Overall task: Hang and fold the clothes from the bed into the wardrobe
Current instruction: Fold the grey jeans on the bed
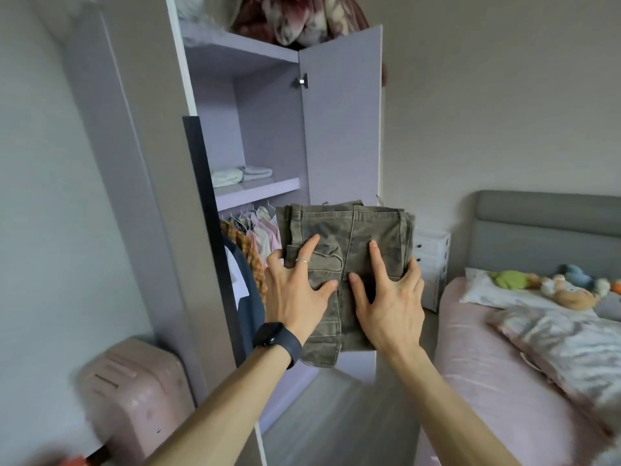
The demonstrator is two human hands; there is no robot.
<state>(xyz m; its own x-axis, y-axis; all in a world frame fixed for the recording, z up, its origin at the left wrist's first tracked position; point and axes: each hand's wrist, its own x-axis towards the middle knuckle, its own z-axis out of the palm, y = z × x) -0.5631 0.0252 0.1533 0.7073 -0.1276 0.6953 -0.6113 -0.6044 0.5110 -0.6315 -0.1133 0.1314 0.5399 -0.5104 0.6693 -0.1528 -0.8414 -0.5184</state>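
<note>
Both hands grip the folded camo trousers point(349, 230): our left hand point(295, 290) wraps the left edge and our right hand point(389, 307) the right edge, thumbs and forefingers flat on top. We're holding the bundle up in front of the open wardrobe point(268, 129), just below its shelf point(268, 188). Pale folded cloths point(242, 174) sit on the shelf's left part, with bare board to their right. The door point(339, 129) stands open on the right, and a strip of floor point(336, 415) runs between wardrobe and bed point(487, 381).
</note>
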